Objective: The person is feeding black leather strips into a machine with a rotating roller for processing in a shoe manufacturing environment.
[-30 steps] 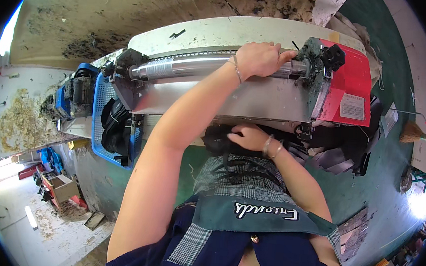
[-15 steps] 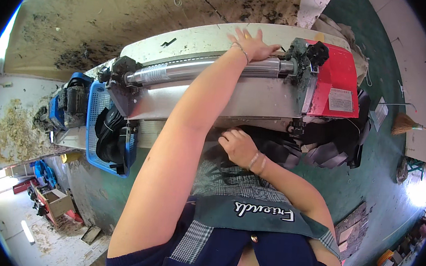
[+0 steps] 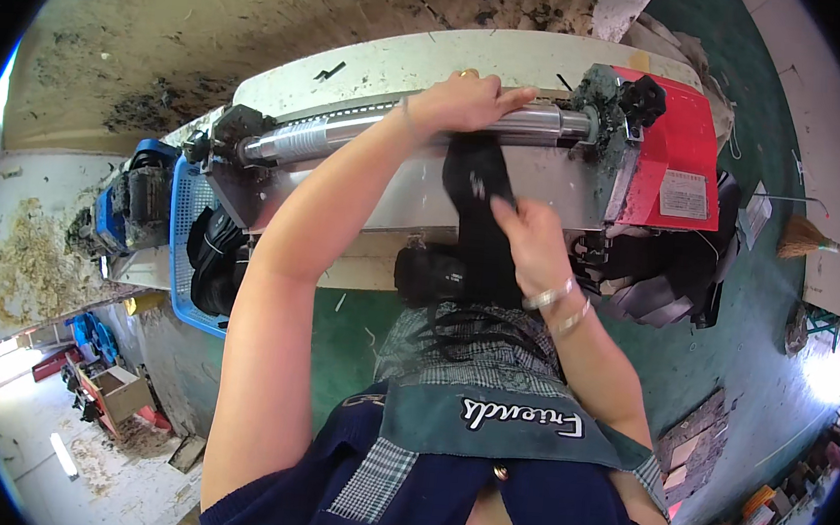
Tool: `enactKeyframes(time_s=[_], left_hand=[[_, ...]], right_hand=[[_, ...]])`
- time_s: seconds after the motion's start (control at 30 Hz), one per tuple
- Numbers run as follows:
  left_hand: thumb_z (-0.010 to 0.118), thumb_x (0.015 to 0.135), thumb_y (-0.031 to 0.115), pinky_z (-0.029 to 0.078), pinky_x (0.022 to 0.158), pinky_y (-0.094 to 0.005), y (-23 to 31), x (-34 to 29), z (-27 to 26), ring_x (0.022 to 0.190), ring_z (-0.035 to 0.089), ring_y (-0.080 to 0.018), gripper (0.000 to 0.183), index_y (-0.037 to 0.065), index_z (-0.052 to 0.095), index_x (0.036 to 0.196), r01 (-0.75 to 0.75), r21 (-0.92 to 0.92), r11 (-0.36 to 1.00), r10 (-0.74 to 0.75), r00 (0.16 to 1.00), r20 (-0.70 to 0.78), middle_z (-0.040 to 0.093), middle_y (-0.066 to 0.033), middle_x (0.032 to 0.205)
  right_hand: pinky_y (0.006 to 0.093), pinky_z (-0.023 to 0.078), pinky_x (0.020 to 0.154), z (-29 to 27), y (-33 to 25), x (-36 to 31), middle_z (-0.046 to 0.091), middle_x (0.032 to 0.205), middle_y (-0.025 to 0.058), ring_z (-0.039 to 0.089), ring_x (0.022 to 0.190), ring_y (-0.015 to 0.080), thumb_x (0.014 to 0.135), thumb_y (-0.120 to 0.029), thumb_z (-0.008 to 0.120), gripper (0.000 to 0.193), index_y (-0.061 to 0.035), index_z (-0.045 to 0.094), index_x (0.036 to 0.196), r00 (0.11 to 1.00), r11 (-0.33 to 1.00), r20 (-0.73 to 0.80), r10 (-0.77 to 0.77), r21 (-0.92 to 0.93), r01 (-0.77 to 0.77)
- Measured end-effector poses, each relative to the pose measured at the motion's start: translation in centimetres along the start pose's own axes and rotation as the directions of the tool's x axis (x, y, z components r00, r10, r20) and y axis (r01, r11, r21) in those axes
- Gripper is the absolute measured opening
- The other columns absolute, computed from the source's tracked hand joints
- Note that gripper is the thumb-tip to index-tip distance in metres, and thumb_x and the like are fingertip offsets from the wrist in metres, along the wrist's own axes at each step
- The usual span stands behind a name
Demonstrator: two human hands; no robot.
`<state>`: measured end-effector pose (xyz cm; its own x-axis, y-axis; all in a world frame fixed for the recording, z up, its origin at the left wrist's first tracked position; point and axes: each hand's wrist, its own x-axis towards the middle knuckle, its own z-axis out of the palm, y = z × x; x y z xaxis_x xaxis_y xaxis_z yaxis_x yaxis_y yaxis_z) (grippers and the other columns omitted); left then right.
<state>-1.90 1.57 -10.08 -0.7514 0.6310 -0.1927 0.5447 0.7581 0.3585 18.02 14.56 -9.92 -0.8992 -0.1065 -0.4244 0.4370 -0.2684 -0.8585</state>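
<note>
The person's left hand [image 3: 467,103] is resting across the shiny metal roller [image 3: 544,124], fingers loosely bent over it and thumb stretching out to the right. The right hand [image 3: 540,242] is lying against the right edge of a long black piece [image 3: 478,183], its thumb side over the surface. That piece is spanning the machine's pale metal plate [image 3: 396,196], its far end reaching the roller just below the left hand. With the left fingertips hidden and the right hand blurred, it is impossible to say how tightly either is closing, or on what. A dark bundle [image 3: 429,275] is sitting just left of the piece's near end. A red housing [image 3: 677,135] is standing at the roller's right end, and a blue basket [image 3: 183,234] is holding black pieces [image 3: 213,261] at the far left.
</note>
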Motion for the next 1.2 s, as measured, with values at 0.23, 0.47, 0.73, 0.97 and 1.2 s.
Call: enactKeyframes(time_s=[0.23,0.47,0.73,0.97,1.2], left_hand=[[0.062,0.086,0.031,0.049,0.082,-0.0428,1.4,-4.9,-4.9,0.089,0.063,-0.0376,0.036,0.004,0.065,0.111,-0.152,-0.098,0.983,0.143,0.986,-0.091,0.068,-0.0191,0.095],[0.055,0.069,0.000,0.051,0.071,-0.0401,9.2,-13.3,-8.7,0.077,0.063,-0.0353,0.030,0.004,0.068,0.097,-0.257,0.173,0.951,0.285,0.945,-0.161,0.067,-0.0155,0.084],[0.053,0.082,-0.005,0.052,0.072,-0.0349,6.0,-5.4,-22.0,0.083,0.067,-0.0280,0.039,0.005,0.056,0.119,0.121,0.130,0.984,-0.015,0.787,-0.617,0.067,-0.0197,0.089],[0.055,0.077,0.010,0.049,0.076,-0.0368,-1.6,0.7,-5.8,0.080,0.062,-0.0279,0.017,0.003,0.068,0.087,-0.119,-0.088,0.989,0.132,0.978,0.159,0.066,-0.0154,0.088],[0.059,0.088,0.037,0.048,0.078,-0.0388,0.9,-2.6,-5.5,0.087,0.063,-0.0282,0.038,0.000,0.064,0.095,0.159,-0.181,0.971,-0.125,0.975,0.187,0.067,-0.0155,0.090]], right_hand=[[0.0335,0.052,0.071,-4.1,-0.4,-3.5,0.068,0.091,0.0170,0.067,0.079,0.0210,0.080,-0.015,0.070,0.033,0.0045,0.060,0.105,0.956,0.758,0.228,0.183,-0.652,0.011],[0.0434,0.049,0.085,-1.2,12.6,2.2,0.063,0.098,0.0170,0.060,0.099,0.0338,0.081,-0.033,0.065,0.036,-0.0048,0.060,0.102,0.801,-0.012,0.504,-0.323,-0.849,0.529],[0.0371,0.051,0.065,0.8,2.9,-2.2,0.066,0.082,0.0137,0.062,0.069,0.0303,0.085,-0.017,0.060,0.017,-0.0006,0.064,0.086,0.810,0.311,0.444,-0.384,-0.764,0.566],[0.0303,0.038,0.049,-1.4,0.2,3.6,0.052,0.056,0.0039,0.042,0.056,0.0063,0.084,-0.020,0.069,0.033,0.0072,0.057,0.070,0.999,0.924,-0.017,-0.048,-0.380,0.038],[0.0223,0.046,0.056,-1.9,-4.9,-1.3,0.062,0.069,0.0017,0.056,0.063,0.0060,0.078,-0.012,0.072,0.021,0.0054,0.064,0.087,0.973,0.866,0.187,0.139,-0.500,-0.027]])
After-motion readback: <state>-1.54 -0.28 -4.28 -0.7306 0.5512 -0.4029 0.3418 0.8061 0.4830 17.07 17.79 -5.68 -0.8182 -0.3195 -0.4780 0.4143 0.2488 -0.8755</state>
